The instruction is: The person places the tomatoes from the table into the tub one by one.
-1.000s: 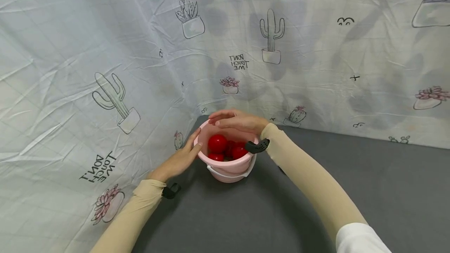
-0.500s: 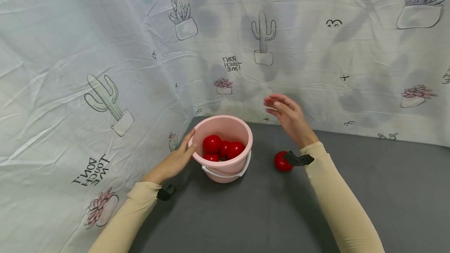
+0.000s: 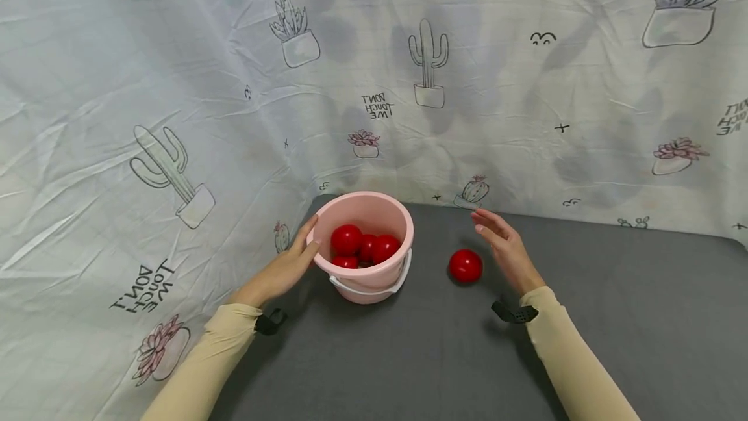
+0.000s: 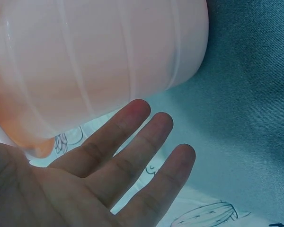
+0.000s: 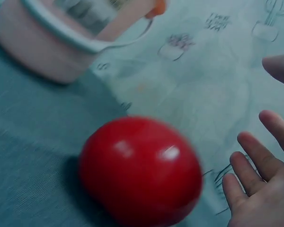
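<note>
A pink bucket (image 3: pixel 371 211) with a white handle stands on the dark grey surface, holding several glossy red tomatoes (image 3: pixel 346 240). My left hand (image 3: pixel 284 271) rests at the bucket's left rim, thumb on the rim. In the left wrist view three straight, spread fingers (image 4: pixel 125 161) lie beside the bucket wall; the forefinger is hidden there. One loose tomato (image 3: pixel 465 266) sits on the surface to the right of the bucket. Just right of it is my right hand (image 3: pixel 507 252), apart from it and holding nothing. Its fingers (image 5: pixel 248 177) are loosely spread in the right wrist view.
A white fabric sheet (image 3: pixel 502 83) printed with cacti hangs behind and along the left of the grey surface (image 3: pixel 397 362). The bucket stands close to the corner of the sheet. Both wrists wear black straps (image 3: pixel 514 312).
My right hand has moved from over the bucket out to the right, then down and back beside the loose tomato, uncovering it. The left hand stays at the rim. The head view has shifted slightly.
</note>
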{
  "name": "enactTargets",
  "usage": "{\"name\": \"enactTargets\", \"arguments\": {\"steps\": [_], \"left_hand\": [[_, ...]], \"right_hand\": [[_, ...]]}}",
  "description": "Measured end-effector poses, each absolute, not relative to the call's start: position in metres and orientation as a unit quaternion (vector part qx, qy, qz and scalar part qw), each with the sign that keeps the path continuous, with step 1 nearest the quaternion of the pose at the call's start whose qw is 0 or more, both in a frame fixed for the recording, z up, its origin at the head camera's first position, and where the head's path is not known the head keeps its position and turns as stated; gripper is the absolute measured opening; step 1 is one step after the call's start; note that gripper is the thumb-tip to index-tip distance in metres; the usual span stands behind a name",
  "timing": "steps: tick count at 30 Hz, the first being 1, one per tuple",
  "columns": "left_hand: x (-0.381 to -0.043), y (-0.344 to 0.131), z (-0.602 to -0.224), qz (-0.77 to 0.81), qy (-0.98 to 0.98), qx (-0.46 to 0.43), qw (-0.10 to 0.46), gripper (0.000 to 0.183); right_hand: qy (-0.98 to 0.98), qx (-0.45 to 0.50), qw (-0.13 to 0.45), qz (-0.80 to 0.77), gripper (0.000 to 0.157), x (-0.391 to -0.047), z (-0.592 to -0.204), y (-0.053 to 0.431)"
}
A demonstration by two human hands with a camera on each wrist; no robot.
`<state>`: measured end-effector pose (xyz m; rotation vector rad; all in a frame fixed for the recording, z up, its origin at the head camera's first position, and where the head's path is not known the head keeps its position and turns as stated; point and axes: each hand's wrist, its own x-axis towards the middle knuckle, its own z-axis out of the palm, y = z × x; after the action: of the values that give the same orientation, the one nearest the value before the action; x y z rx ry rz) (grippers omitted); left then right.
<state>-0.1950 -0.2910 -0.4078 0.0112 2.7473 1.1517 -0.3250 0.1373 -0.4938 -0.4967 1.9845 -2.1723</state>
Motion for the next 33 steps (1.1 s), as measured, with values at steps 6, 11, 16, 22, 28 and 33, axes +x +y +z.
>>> {"name": "enactTargets", "arguments": {"steps": [6,11,16,22,28,33], "left_hand": [[-0.193,-0.290,-0.407,0.389,0.917,0.001,0.085,0.063],[-0.194,-0.289,-0.407,0.394,0.916,-0.001,0.078,0.063],[-0.195,-0.286,-0.407,0.393,0.916,-0.006,0.080,0.064],[-0.195,-0.286,-0.409,0.395,0.915,-0.013,0.081,0.063],[-0.195,-0.286,-0.410,0.393,0.916,-0.011,0.079,0.062],[-0.196,-0.285,-0.411,0.396,0.915,-0.008,0.081,0.062]], "right_hand": [[0.709,-0.166,0.084,-0.680,0.064,-0.321,-0.517,0.133],[0.744,-0.195,0.096,-0.632,0.072,-0.319,-0.528,0.131],[0.768,-0.200,0.107,-0.599,0.070,-0.316,-0.533,0.132],[0.790,-0.199,0.117,-0.568,0.072,-0.313,-0.534,0.130],[0.806,-0.215,0.111,-0.540,0.071,-0.312,-0.534,0.128],[0.813,-0.216,0.108,-0.530,0.069,-0.313,-0.536,0.128]]}}
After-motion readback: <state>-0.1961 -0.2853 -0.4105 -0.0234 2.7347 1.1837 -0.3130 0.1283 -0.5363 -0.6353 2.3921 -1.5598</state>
